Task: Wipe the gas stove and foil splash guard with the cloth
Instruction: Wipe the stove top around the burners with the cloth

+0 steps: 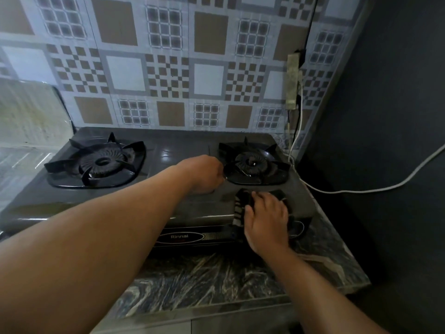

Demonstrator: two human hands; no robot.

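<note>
A dark two-burner gas stove stands on a marbled counter. My right hand presses flat on a dark striped cloth at the stove's front right corner, just below the right burner grate. My left hand reaches across the stove's middle, fingers curled at the left edge of that grate's pan; whether it grips the pan is unclear. The foil splash guard stands upright at the stove's left side, behind the left burner grate.
A patterned tiled wall rises behind the stove. A power strip hangs on the wall at right, with a white cable trailing over the counter's right edge. The marbled counter runs along the stove's front.
</note>
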